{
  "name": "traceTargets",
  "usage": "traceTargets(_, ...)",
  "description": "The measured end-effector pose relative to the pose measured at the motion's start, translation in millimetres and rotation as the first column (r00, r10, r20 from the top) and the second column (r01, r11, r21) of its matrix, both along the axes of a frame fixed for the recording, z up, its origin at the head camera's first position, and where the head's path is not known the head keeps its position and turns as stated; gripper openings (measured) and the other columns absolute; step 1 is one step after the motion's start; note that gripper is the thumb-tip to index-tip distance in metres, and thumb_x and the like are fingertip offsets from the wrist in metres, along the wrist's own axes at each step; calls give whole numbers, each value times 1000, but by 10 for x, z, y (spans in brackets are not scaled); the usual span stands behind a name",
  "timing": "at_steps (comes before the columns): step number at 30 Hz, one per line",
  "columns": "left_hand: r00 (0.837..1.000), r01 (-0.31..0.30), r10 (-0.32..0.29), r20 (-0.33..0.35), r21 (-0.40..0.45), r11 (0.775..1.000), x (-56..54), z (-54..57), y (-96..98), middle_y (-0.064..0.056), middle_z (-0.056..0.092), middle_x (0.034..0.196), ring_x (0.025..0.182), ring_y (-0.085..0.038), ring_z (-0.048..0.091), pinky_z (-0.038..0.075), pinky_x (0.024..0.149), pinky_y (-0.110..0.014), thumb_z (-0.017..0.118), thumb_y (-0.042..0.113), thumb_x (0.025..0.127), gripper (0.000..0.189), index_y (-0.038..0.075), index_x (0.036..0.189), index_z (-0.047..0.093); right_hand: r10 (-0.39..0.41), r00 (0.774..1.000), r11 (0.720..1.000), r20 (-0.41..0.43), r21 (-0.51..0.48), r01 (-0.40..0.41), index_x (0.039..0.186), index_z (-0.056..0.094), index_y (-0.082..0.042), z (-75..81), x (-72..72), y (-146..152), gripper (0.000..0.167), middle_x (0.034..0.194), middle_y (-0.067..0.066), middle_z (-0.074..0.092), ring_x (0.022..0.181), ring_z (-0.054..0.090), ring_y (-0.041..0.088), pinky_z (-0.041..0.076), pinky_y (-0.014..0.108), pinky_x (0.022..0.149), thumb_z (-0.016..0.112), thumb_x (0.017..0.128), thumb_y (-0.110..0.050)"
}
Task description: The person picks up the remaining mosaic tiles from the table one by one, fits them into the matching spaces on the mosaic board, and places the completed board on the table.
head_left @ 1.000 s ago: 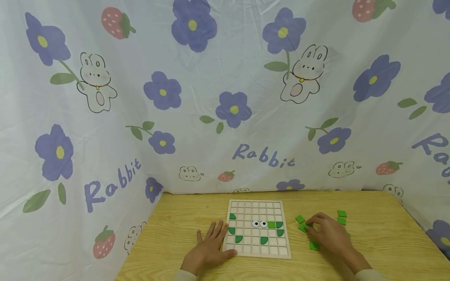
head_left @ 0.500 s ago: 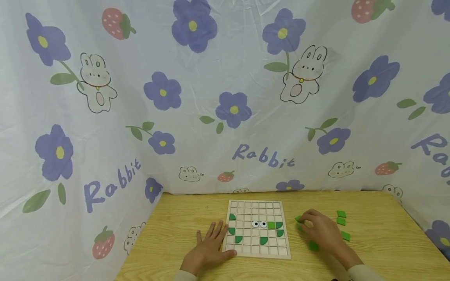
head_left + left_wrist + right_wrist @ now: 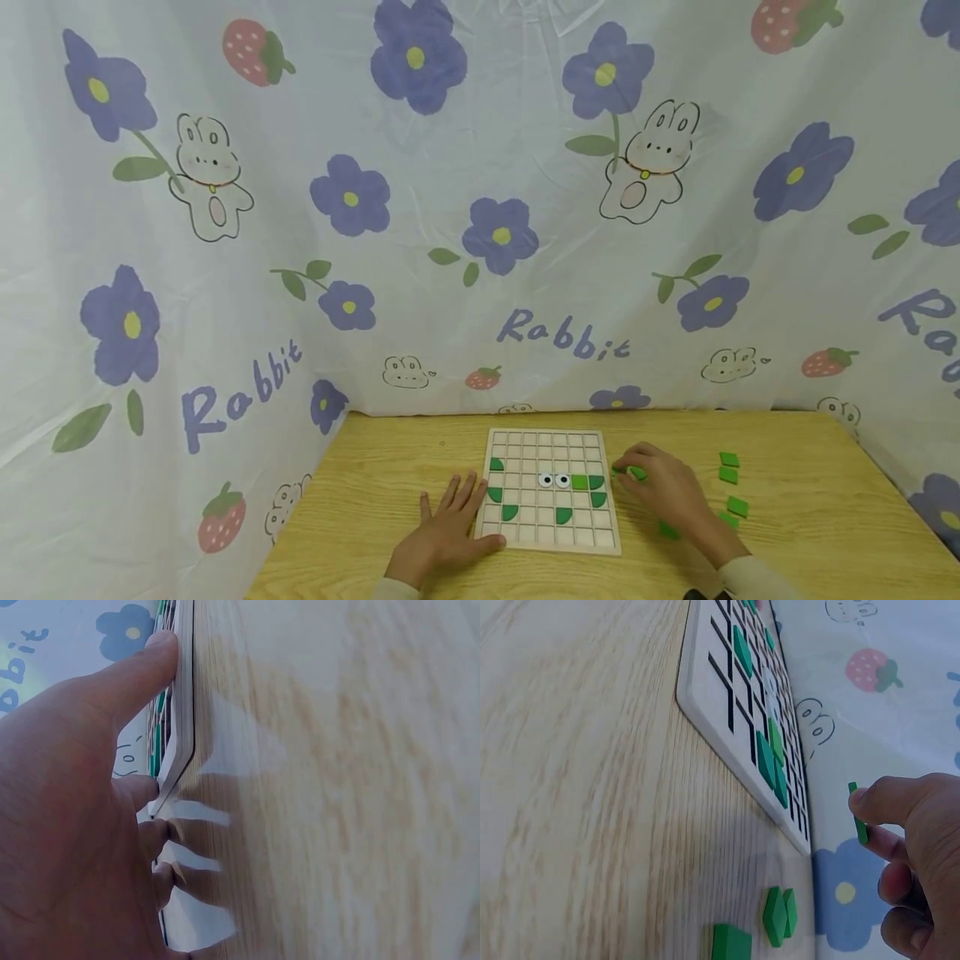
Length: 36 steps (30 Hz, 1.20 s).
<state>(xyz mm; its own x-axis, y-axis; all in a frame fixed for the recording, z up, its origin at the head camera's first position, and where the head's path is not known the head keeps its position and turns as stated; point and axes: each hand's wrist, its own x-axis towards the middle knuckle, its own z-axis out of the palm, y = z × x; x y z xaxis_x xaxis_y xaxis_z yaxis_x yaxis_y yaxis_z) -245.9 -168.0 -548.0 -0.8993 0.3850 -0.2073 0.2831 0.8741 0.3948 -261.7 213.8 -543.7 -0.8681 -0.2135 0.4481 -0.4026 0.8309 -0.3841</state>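
A thin green tile, seen edge-on in the right wrist view, is pinched between the thumb and finger of my right hand, just right of the board. My left hand lies spread on the table with its thumb and fingertips at the left side of the wooden grid board. In the left wrist view its thumb lies along the board's edge. The board carries two round eye pieces, a light green square and several dark green quarter-circles.
Several green square tiles lie on the wooden table to the right of my right hand. More tiles lie between that hand and the board. A white patterned curtain hangs behind the table.
My right hand has picked up a green tile from the group beside it and moved left towards the board. The left hand and the pieces on the board have stayed put.
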Motion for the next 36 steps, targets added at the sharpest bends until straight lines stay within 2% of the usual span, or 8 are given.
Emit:
traceTargets(10,1000,4,-4,0,-2,1000,-3,-3,3,-10,14,181,167,-42,8,-1,120,-85,59,73,98,99,17,172,24,46,994,999,-97,-2,-46,96,83,-20,49,-46,-221,19,100,-7,73,77,69,9,49,18,59,93,81,-14)
traceTargets(17,1000,2,-2,1,-9,1000,1,8,4,-10,13,181,167,-41,9,-1,120,-85,59,72,98,99,16,172,24,81,994,997,-79,-7,-82,95,83,-21,74,-87,-329,16,102,-7,73,69,62,3,44,18,54,92,83,-15)
traceTargets(25,1000,3,-3,7,10,1000,5,4,-4,-9,13,181,167,-41,8,-2,120,-85,57,74,98,100,18,172,23,127,986,992,-110,19,-126,96,84,-20,90,-112,-468,15,102,-5,73,72,68,12,46,19,56,91,84,-15)
traceTargets(31,1000,1,-1,16,26,1000,3,1,-8,-8,13,181,167,-40,7,-3,119,-85,57,75,97,100,18,172,23,164,983,986,-77,23,-163,99,84,-19,78,-144,-561,14,106,-3,74,69,64,5,42,17,52,89,87,-15)
traceTargets(36,1000,1,-1,11,20,1000,-2,-16,-12,-8,13,181,168,-40,7,-3,119,-85,57,76,97,101,18,172,23,194,979,981,-61,24,-193,100,84,-17,78,-162,-635,13,107,0,75,73,69,13,45,18,54,88,88,-15)
